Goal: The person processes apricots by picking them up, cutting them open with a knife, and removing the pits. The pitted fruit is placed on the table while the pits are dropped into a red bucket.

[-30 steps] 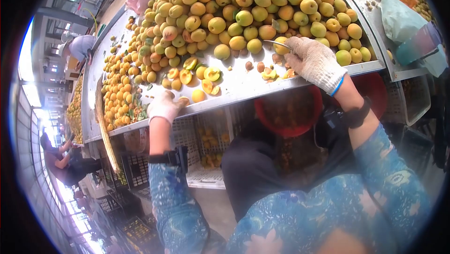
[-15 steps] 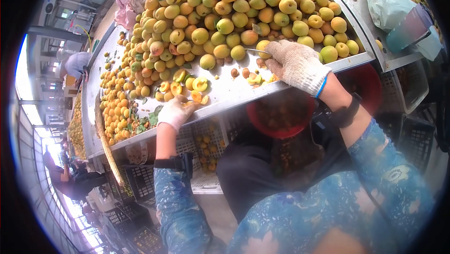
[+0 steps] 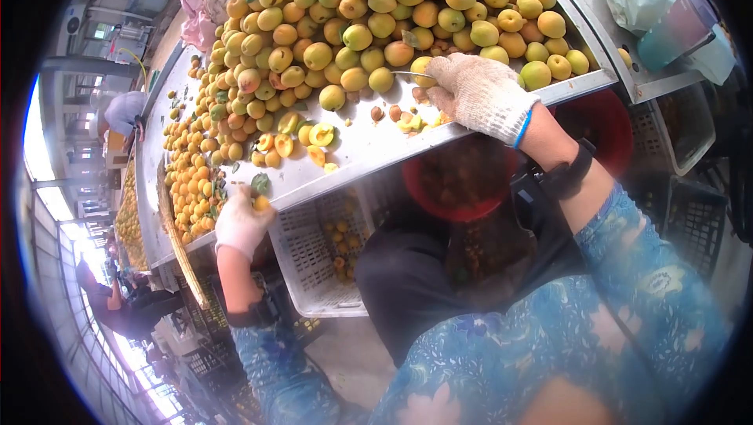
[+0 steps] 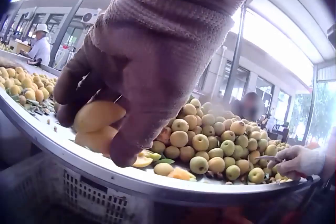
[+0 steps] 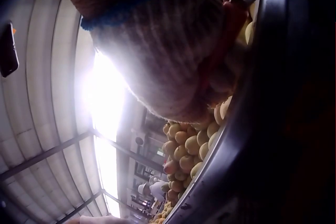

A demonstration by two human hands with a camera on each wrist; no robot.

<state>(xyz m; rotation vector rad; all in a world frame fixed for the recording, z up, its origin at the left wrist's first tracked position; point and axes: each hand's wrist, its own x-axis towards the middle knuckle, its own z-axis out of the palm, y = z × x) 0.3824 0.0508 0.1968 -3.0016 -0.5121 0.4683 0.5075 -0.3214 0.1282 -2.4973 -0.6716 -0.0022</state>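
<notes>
The gloved left hand [image 3: 241, 225] is over the table's front edge at left, beside a green leaf [image 3: 261, 184]. In the left wrist view its curled fingers and thumb grip yellow fruit halves [image 4: 97, 124]. At the front edge on the right, the gloved right hand [image 3: 482, 97] holds a tool with a thin curved metal blade [image 3: 412, 73]; a red handle [image 5: 231, 29] shows against the glove in the right wrist view. A yellow-green fruit [image 3: 421, 65] is at its fingertips. Cut halves [image 3: 321, 134] and brown pits [image 3: 376, 113] lie between the hands.
A large fruit heap [image 3: 314, 56] covers the back of the metal table [image 3: 353, 160]. Smaller fruit [image 3: 188, 182] lies at left beside a straw bundle [image 3: 174, 237]. Below are a red basin [image 3: 459, 209] and a white crate [image 3: 302, 260]. A cup [image 3: 674, 32] stands at right.
The left hand has moved left along the table edge, away from the cut halves, carrying fruit pieces. The right hand keeps its grip on the tool near the same fruit. The head view has shifted.
</notes>
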